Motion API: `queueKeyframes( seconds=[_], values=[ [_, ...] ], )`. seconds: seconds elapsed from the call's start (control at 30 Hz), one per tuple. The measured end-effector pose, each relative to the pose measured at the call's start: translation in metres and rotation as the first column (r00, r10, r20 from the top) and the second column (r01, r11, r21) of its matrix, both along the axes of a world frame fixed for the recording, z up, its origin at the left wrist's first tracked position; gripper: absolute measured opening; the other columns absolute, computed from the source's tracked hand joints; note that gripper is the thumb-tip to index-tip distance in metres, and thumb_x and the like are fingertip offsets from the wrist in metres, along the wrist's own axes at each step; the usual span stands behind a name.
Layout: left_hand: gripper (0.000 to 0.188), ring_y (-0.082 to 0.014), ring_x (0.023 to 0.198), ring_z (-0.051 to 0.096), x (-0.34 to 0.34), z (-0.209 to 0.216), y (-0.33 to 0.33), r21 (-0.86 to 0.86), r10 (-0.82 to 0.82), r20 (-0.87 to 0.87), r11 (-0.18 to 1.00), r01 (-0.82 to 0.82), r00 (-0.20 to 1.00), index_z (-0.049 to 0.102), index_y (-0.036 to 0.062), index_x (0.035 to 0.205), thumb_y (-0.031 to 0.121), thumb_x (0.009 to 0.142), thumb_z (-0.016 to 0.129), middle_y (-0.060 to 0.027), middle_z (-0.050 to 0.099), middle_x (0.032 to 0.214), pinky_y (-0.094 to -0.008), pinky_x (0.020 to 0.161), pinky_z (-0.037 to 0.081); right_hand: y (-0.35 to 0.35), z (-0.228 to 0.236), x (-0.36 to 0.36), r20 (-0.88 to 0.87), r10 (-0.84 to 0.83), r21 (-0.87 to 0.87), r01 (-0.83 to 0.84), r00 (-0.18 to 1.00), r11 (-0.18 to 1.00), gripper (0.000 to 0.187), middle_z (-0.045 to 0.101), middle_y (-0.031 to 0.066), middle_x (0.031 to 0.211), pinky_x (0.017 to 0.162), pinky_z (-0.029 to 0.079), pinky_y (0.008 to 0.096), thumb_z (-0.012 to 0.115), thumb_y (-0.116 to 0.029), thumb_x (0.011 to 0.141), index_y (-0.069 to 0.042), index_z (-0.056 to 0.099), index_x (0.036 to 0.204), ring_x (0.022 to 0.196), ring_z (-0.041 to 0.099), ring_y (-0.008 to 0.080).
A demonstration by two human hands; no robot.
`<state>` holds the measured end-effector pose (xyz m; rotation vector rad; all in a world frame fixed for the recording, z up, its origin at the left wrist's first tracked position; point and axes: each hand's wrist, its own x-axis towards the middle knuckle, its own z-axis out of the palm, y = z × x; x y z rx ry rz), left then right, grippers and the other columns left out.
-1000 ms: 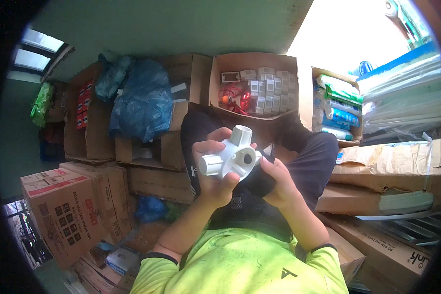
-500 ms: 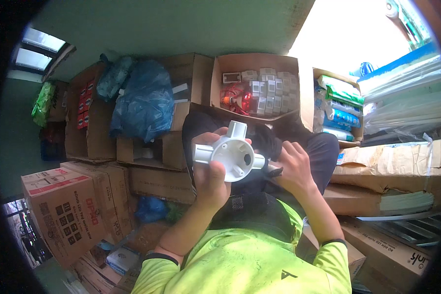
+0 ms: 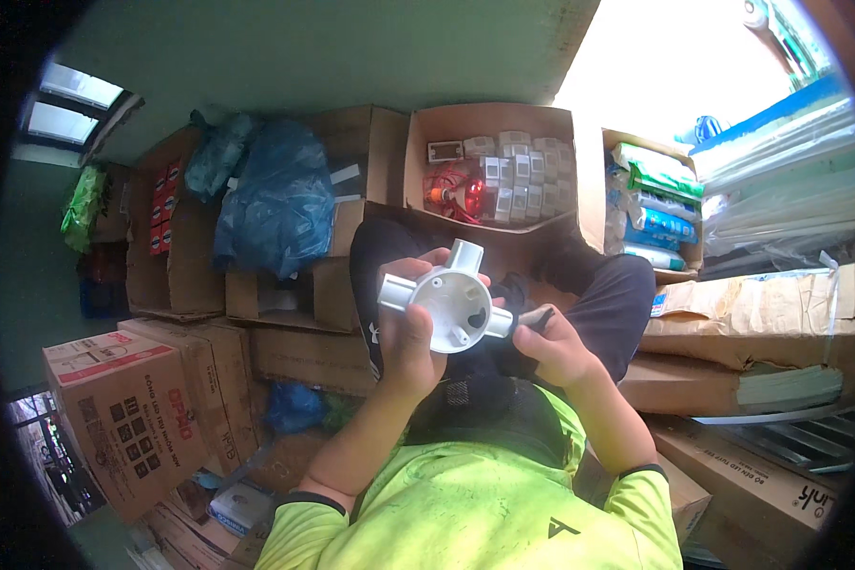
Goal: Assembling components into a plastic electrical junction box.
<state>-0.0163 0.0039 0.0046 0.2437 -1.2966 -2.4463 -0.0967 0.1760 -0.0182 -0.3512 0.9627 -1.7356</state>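
My left hand [image 3: 410, 344] is closed round a white round conduit junction box [image 3: 452, 296] with three stub outlets, held above my lap. Its open face is turned up toward me, and a dark patch shows inside near the right-hand outlet. Close beside that outlet, my right hand [image 3: 556, 353] pinches a dark, limp piece of cloth [image 3: 538, 317] between thumb and fingers. Part of the cloth is hidden by the fingers, and I cannot tell whether it touches the outlet.
Ahead stands an open carton [image 3: 492, 220] with white fittings and a red-and-clear bulb [image 3: 469, 195]. A blue plastic bag [image 3: 280, 199] lies left of it; a carton of wrapped packs [image 3: 663, 223] stands right. Stacked boxes [image 3: 128, 418] flank me.
My right hand has moved down and slightly left, turning so its thumb lies over the cloth. The dark cloth bunched above it has dropped away. The junction box is tilted slightly.
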Motion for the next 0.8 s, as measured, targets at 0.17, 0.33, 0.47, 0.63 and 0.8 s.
queueKeyframes(
  seconds=[0.17, 0.33, 0.47, 0.63, 0.8],
  values=[
    [0.060, -0.0341, 0.111, 0.058, 0.000, -0.007, 0.001, -0.152, 0.031, -0.046, 0.988, -0.038, 0.998, 0.034, 0.0113, 0.124, 0.054, 0.089, 0.058, -0.0153, 0.040, 0.129, -0.0568, 0.088, 0.054, -0.027, 0.005, 0.026, 0.461, -0.291, 0.034, 0.311, 0.839, 0.950, 0.028, 0.065, 0.0029, 0.104, 0.082, 0.050, 0.0317, 0.068, -0.019, 0.091, -0.004, 0.061, 0.113, 0.093, 0.061, 0.0118],
    [0.058, -0.0347, 0.112, 0.057, 0.008, -0.016, 0.001, -0.331, 0.068, -0.035, 0.941, -0.076, 0.997, 0.034, 0.0115, 0.123, 0.051, 0.089, 0.060, -0.0144, 0.040, 0.128, -0.0555, 0.089, 0.054, -0.034, -0.006, 0.033, 0.469, -0.283, 0.039, 0.300, 0.837, 0.953, 0.026, 0.065, 0.0004, 0.097, 0.077, 0.051, 0.0292, 0.074, -0.019, 0.087, -0.006, 0.063, 0.106, 0.091, 0.061, 0.0103],
    [0.059, -0.0348, 0.113, 0.056, 0.007, -0.012, -0.003, -0.176, 0.055, -0.011, 0.983, -0.056, 0.998, 0.033, 0.0118, 0.124, 0.049, 0.088, 0.063, -0.0145, 0.038, 0.130, -0.0557, 0.091, 0.053, -0.034, -0.003, 0.033, 0.378, -0.360, 0.129, 0.336, 0.853, 0.933, 0.027, 0.065, 0.0002, 0.097, 0.069, 0.050, 0.0265, 0.073, -0.019, 0.086, -0.007, 0.062, 0.107, 0.085, 0.061, 0.0090],
    [0.058, -0.0354, 0.113, 0.056, 0.003, -0.014, -0.007, -0.211, 0.075, -0.047, 0.974, -0.084, 0.996, 0.033, 0.0125, 0.123, 0.048, 0.089, 0.064, -0.0151, 0.039, 0.130, -0.0569, 0.092, 0.052, -0.019, -0.003, 0.027, 0.551, -0.103, -0.138, 0.212, 0.828, 0.967, 0.046, 0.064, 0.0088, 0.111, 0.086, 0.052, 0.0363, 0.062, -0.038, 0.092, -0.005, 0.054, 0.124, 0.101, 0.064, 0.0205],
    [0.058, -0.0371, 0.112, 0.056, 0.001, -0.012, 0.001, -0.143, -0.001, -0.096, 0.990, -0.013, 0.995, 0.033, 0.0127, 0.123, 0.048, 0.089, 0.064, -0.0153, 0.038, 0.130, -0.0564, 0.091, 0.053, -0.017, -0.003, 0.032, 0.813, -0.104, -0.103, 0.317, 0.573, 0.943, 0.040, 0.064, 0.0123, 0.119, 0.084, 0.053, 0.0365, 0.050, -0.037, 0.099, -0.007, 0.056, 0.124, 0.103, 0.065, 0.0229]
  ],
)
